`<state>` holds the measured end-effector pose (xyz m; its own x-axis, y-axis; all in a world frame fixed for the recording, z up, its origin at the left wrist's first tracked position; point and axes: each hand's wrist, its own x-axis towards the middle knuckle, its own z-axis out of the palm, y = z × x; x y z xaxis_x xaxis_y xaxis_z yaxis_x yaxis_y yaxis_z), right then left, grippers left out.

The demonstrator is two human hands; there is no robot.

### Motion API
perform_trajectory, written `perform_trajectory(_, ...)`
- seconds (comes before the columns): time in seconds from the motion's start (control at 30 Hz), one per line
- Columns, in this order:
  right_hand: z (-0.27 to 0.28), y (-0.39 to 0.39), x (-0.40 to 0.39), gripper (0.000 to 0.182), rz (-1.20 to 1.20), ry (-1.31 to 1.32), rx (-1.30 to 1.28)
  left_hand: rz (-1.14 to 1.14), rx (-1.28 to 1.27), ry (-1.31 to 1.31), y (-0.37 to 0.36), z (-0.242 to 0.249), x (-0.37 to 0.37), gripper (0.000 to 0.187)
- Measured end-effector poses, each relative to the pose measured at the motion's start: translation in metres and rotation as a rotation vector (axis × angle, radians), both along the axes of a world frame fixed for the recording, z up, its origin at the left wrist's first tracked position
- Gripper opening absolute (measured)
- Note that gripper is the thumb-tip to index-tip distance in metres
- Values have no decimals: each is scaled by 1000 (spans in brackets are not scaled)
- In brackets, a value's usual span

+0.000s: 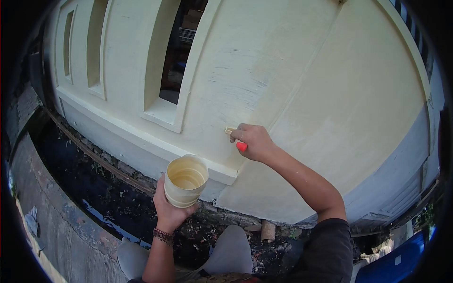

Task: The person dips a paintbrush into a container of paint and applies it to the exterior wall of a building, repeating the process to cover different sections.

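Note:
My right hand (252, 141) is closed round a paintbrush (241, 146) with a red handle end, and its pale bristles touch the cream wall (207, 118) beside the window opening. In my left hand (172, 207) is a cream-coloured cup (187, 181), held upright from below and the side, with pale paint coating its inside. The cup is lower and to the left of the brush. Dark streaks and patchy paint (240, 85) show on the wall above the brush.
Tall narrow openings (172, 70) break the wall at the left, above a protruding ledge (122, 127). Below runs a dark ditch (75, 165) with a pipe end (268, 231). A concrete path (56, 226) lies at the left, a blue object (396, 259) at the lower right.

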<state>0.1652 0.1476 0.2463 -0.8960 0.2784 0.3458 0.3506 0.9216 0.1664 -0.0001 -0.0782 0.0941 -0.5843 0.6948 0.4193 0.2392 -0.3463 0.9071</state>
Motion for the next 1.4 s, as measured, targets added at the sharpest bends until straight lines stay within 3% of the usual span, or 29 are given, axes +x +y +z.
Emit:
perform_trajectory(0.03,41,11,-2,19,-39,113,76,-1,13,10,2,-2,0,93)
perform_trajectory(0.1,128,12,0,15,-130,379,-16,-10,15,14,3,-4,2,95)
perform_trajectory(0.2,187,7,3,17,11,539,474,-8,7,10,6,-4,3,96)
perform_trajectory(0.23,183,8,3,17,6,535,470,-8,8,9,6,-4,3,96)
perform_trajectory(0.3,162,12,-1,16,88,535,858,-12,2,4,6,-6,3,97)
perform_trajectory(0.37,88,28,1,7,-5,230,840,-11,2,21,6,-5,1,97)
perform_trajectory(0.4,39,37,4,6,85,118,860,-11,2,20,5,-6,1,97)
perform_trajectory(0.43,-8,33,9,8,142,-59,755,-16,10,-1,4,-6,1,96)
perform_trajectory(0.47,-44,20,12,9,101,-192,490,-16,21,-23,5,-5,0,96)
perform_trajectory(0.5,-38,16,7,9,106,-192,496,-11,27,-24,5,-5,0,96)
perform_trajectory(0.57,-13,-1,-3,10,-71,-153,-43,-20,22,-51,3,-3,0,95)
perform_trajectory(0.63,58,20,-9,15,-69,153,3,-16,25,-38,2,-3,0,95)
perform_trajectory(0.7,134,23,-8,15,37,430,146,-12,33,-24,3,-2,-1,94)
perform_trajectory(0.8,191,7,-8,17,22,583,707,-12,22,-36,1,-1,0,94)
perform_trajectory(0.9,151,15,-10,15,7,465,813,-11,29,-21,0,-1,-2,93)
perform_trajectory(0.97,65,36,-4,7,-2,191,849,-10,43,-33,-1,-2,-3,92)
perform_trajectory(1.03,-31,23,5,5,116,-63,663,-10,48,-49,-4,1,-3,92)
perform_trajectory(1.1,-59,3,6,8,18,-181,146,-12,64,-56,-5,2,-4,92)
perform_trajectory(1.17,2,7,-1,9,-33,-77,94,-33,88,-72,-6,2,-4,93)
perform_trajectory(1.23,98,13,-6,16,-97,156,-18,-25,83,-52,-7,-1,-4,93)
perform_trajectory(1.3,196,14,0,8,-223,370,-144,-16,79,-30,-8,-3,-6,93)
perform_trajectory(1.4,314,28,7,11,-110,494,189,-16,44,-35,-10,-5,-8,94)
